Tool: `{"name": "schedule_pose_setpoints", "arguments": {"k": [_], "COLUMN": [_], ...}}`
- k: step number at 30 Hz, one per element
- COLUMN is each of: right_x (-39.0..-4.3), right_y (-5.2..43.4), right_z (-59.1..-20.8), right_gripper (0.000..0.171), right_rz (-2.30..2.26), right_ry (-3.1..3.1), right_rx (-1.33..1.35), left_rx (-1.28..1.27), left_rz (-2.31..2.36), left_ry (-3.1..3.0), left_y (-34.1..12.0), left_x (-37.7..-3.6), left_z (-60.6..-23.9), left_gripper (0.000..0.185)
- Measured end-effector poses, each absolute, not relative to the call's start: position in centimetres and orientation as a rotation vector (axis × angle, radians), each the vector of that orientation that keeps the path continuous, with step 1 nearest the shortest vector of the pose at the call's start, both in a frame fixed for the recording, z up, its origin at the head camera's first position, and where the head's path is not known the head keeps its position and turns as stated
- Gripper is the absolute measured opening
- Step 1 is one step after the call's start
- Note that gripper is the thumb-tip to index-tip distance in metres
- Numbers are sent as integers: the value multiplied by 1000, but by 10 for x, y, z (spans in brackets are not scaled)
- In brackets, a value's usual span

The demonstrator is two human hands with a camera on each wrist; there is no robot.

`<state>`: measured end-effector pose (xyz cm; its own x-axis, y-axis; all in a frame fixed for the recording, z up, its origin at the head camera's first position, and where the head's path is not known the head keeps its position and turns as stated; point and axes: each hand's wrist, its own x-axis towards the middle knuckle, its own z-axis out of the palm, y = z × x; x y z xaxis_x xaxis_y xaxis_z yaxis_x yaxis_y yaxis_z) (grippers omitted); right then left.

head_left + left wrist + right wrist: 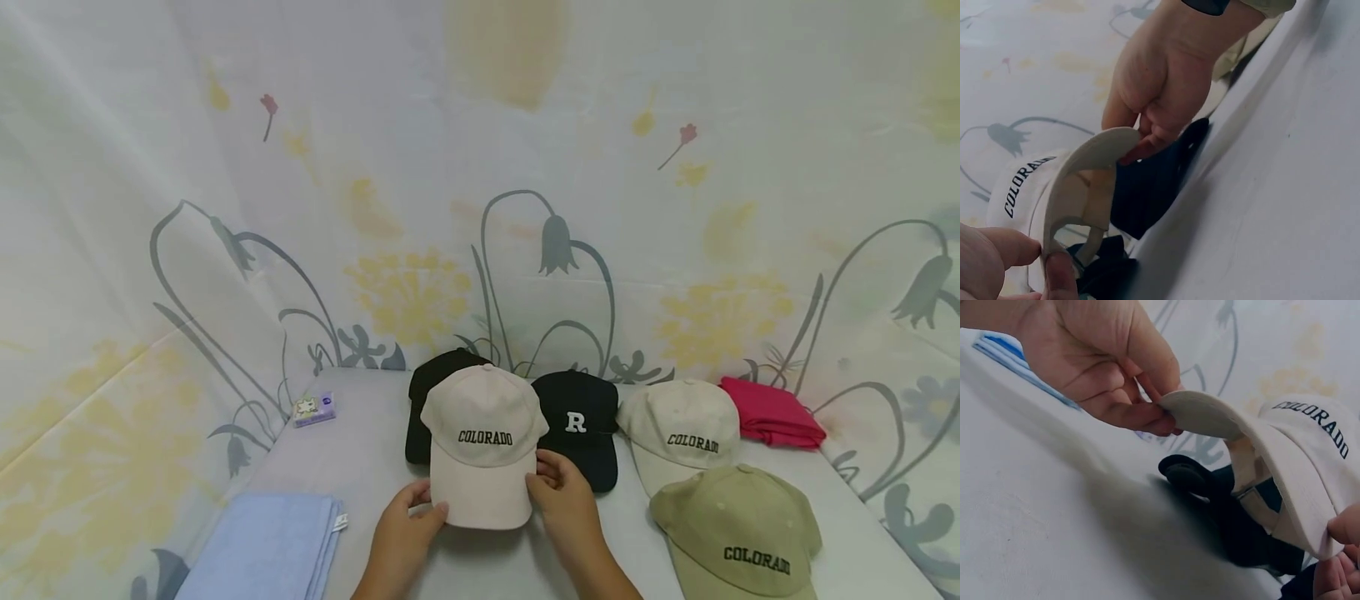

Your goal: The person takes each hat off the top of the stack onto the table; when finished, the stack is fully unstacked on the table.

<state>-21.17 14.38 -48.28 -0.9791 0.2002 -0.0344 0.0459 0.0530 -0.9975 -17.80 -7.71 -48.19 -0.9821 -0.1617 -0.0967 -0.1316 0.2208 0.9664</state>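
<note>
A pale pinkish-white baseball cap (483, 417) with COLORADO across its front is held up between both hands, its brim toward me. My left hand (407, 533) pinches the left edge of the brim between thumb and fingers. At the brim's right edge my right hand (567, 508) does the same. Seen from the wrists, the cap hangs above the table, its hollow underside and back strap showing. Behind it lie a black cap (418, 417), partly hidden, and a dark cap with a white R (576, 425).
To the right are a cream COLORADO cap (686, 425), an olive COLORADO cap (742, 525) and a folded red cloth (772, 412). A folded blue towel (258, 542) lies at the front left, a small purple packet (314, 409) behind it. A flowered curtain (420, 167) rises behind the white table (360, 433).
</note>
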Motion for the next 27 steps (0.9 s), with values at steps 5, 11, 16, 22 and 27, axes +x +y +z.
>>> {"name": "schedule_pose_setpoints", "arguments": {"k": [5,11,16,22,27], "right_x": [-206,-197,-192,-188,-183], "right_y": [155,167,177,189,202], "right_z": [-481,-478,-478,-478,-476], "right_gripper": [43,43,43,45,46], "right_rz": [2037,2033,2021,2002,1999], "right_ry": [-2197,-2198,-2206,-2225,-2241], "right_rx": [-308,-329,-351,-369,-338], "left_rx": [258,245,271,247,227], "left_rz": [-1946,-1970,-1987,-2027,-2074], "left_ry": [-2461,-2507,-2516,-2518,-2495], "left_y": [-70,-60,-52,-41,-32], "left_x": [-174,-171,-170,-168,-166], "left_z": [-482,-482,-481,-483,-485], "left_gripper": [60,61,61,58,57]}}
